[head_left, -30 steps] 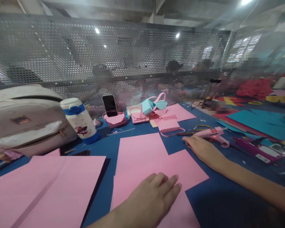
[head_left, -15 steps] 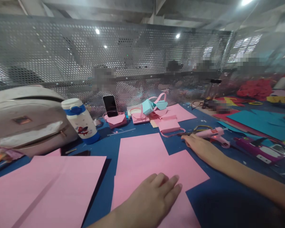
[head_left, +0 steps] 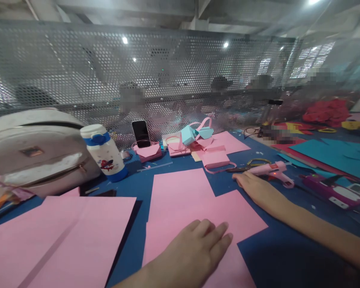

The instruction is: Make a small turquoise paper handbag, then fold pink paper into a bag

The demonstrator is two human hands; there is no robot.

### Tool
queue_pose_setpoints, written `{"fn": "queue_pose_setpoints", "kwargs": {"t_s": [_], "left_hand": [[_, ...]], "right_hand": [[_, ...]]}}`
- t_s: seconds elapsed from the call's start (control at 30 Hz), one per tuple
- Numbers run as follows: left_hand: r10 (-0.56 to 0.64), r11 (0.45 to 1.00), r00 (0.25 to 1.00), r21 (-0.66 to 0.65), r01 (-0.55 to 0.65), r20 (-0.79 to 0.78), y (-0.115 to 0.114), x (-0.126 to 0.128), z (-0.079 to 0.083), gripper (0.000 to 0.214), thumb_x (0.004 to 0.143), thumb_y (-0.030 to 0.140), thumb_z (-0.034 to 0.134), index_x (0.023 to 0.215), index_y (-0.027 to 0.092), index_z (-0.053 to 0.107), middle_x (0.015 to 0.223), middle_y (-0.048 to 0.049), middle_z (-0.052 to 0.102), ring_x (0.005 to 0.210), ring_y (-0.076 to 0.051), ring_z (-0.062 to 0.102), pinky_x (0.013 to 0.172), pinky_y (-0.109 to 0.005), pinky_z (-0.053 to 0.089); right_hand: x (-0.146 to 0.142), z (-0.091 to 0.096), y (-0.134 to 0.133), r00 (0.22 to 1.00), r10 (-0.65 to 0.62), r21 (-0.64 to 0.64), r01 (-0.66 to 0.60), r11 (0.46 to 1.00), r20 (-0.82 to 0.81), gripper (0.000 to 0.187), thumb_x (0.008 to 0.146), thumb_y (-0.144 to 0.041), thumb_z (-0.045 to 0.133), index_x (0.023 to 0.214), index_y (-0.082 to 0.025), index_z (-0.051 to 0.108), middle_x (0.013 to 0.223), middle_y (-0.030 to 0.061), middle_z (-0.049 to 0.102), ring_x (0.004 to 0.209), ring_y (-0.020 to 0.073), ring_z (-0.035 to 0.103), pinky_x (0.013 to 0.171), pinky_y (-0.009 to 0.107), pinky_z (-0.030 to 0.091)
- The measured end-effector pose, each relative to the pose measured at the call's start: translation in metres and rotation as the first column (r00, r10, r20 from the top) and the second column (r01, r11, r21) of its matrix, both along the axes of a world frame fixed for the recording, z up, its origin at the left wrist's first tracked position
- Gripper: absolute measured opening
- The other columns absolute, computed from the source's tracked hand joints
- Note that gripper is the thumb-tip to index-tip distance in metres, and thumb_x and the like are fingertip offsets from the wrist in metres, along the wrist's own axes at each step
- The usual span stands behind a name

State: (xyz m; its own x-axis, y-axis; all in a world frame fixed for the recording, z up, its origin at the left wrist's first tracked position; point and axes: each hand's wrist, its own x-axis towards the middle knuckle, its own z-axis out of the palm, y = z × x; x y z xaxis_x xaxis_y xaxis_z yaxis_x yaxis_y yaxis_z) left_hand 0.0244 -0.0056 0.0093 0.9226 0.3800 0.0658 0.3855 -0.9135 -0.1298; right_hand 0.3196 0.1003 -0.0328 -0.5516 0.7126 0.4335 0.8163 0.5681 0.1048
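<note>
My left hand (head_left: pixel 193 250) lies palm down on overlapping sheets of pink paper (head_left: pixel 178 188), its fingers slightly bent and apart, holding nothing. Farther to the right, my right hand (head_left: pixel 250 186) rests low on the blue table, fingers loosely stretched to the left, with nothing visible in them. Just beyond its fingers lie scissors (head_left: pixel 255 162) with yellowish handles, partly hidden by a pink glue gun (head_left: pixel 273 171) with a small red light. Whether the fingers touch the scissors I cannot tell. A folded pink paper bag (head_left: pixel 215 157) with a strap sits behind them.
More pink paper (head_left: pixel 78 232) spreads at the left, before a pale backpack (head_left: pixel 39 148) and a white-and-blue bottle (head_left: pixel 103 154). A phone (head_left: pixel 141 134) stands by small paper bags. A purple device (head_left: pixel 333 190) and blue sheets (head_left: pixel 336 156) lie right. A perforated metal screen (head_left: pixel 174 60) runs behind.
The whole view has shifted slightly, so things appear a little farther right. Both hands keep nearly the same places on the paper and table.
</note>
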Motion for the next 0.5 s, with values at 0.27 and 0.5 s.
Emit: {"fn": "queue_pose_setpoints", "kwargs": {"t_s": [0.27,0.5], "left_hand": [[0.003,1.000,1.000,0.011,-0.003,0.011,-0.0004,0.0011,-0.0016,0.052,0.098,0.019,0.042,0.147,0.007,0.033,0.154,-0.0117,0.036,0.106,-0.024,0.051,0.088,-0.034,0.043],[0.003,1.000,1.000,0.002,-0.003,0.014,0.0002,0.0006,-0.0014,0.051,0.098,0.021,0.041,0.147,0.007,0.034,0.154,-0.0120,0.036,0.107,-0.024,0.051,0.089,-0.034,0.043]], "right_hand": [[0.0013,-0.0007,-0.0084,0.997,-0.026,0.097,0.033,0.995,-0.074,0.023,0.096,-0.012,0.035,0.108,-0.015,0.054,0.093,0.0109,0.066,0.089,0.0237,0.064,0.074,0.033,0.052],[-0.0007,0.0018,-0.0086,0.992,-0.023,0.022,0.026,0.999,-0.122,0.022,0.094,-0.012,0.036,0.105,-0.017,0.055,0.089,0.0091,0.066,0.083,0.0222,0.065,0.069,0.031,0.052]]}}
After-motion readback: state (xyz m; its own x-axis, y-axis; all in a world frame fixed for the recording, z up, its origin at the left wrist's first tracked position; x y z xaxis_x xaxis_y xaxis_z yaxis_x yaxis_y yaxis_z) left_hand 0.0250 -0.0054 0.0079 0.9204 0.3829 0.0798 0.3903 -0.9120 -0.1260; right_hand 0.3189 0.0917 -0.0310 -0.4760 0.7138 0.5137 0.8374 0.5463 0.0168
